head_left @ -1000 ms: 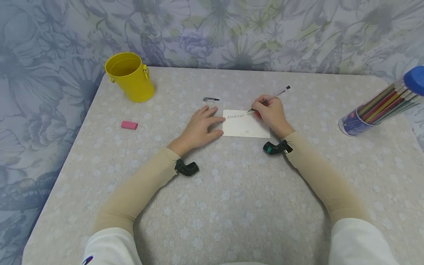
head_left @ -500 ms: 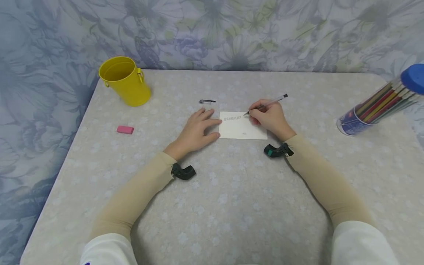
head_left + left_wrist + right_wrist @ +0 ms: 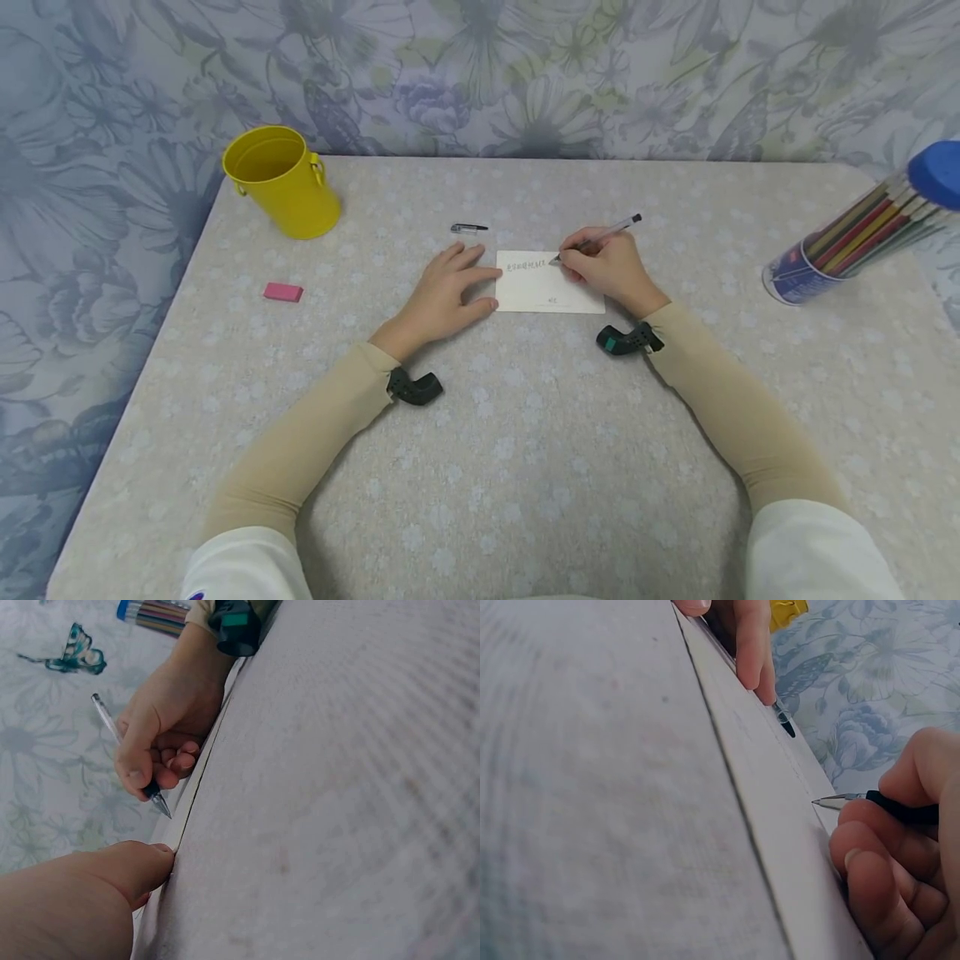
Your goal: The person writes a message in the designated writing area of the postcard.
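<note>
Gripping a pen [image 3: 618, 227] in the right hand [image 3: 609, 262], pinching it low on the barrel between thumb and curled fingers. Slanting its top end toward two o'clock and aiming its tip down toward eight, at the upper half of a white card [image 3: 532, 292] near the middle of the surface [image 3: 480, 467]. Bringing the tip to the right end of a row of small handwriting [image 3: 527, 266], either touching the paper or staying just above it, too fine to tell. Showing a smaller mark [image 3: 552, 301] at the card's six o'clock. Spreading the left hand [image 3: 447, 293] at the card's nine o'clock, keeping straight, parted fingers and gripping nothing, resting the index fingertip and thumb tip on the card's left edge.

Lying at ten o'clock of the card, just beyond the left fingertips, a pen cap [image 3: 469, 227]. Lying well apart at nine o'clock, a pink eraser [image 3: 282, 292]. Standing farther off toward ten o'clock, a yellow bucket [image 3: 303, 204]. Standing far out near three o'clock, a blue-printed jar [image 3: 798, 273], holding coloured pencils [image 3: 862, 237] under a blue lid [image 3: 936, 173]. Wearing dark wrist devices [image 3: 415, 388] and beige sleeves [image 3: 720, 400] on both arms. Rising at twelve o'clock, behind everything, floral wallpaper [image 3: 540, 75]
</note>
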The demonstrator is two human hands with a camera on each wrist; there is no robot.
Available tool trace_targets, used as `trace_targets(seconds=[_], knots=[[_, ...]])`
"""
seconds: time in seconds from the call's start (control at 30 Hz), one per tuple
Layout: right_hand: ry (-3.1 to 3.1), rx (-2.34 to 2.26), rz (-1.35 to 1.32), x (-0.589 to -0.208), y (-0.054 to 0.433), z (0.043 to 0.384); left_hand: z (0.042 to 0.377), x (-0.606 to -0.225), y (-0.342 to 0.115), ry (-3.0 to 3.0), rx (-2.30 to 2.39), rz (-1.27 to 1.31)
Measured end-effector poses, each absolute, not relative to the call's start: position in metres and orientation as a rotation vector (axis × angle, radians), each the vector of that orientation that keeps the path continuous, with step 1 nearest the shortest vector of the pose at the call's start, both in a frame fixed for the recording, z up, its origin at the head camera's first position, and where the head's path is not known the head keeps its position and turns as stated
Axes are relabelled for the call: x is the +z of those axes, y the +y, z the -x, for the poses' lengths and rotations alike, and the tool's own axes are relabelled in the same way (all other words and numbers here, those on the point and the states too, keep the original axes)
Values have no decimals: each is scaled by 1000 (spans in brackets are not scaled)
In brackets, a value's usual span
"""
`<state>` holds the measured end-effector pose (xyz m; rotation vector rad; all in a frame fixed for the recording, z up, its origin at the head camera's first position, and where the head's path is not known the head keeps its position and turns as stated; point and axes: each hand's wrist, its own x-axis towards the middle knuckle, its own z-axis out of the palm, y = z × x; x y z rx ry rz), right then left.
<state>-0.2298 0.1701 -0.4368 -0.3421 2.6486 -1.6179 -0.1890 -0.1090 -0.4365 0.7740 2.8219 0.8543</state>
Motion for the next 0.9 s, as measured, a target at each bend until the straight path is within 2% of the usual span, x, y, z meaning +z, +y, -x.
trace_targets(seconds=[0.63,0.9], knots=[[2696,-1727,245,-439,171,232,189,-435,-108,2825,856,-770],[2692,-1684,292,-440,173,231,190,-437,-109,2827,855,-773]])
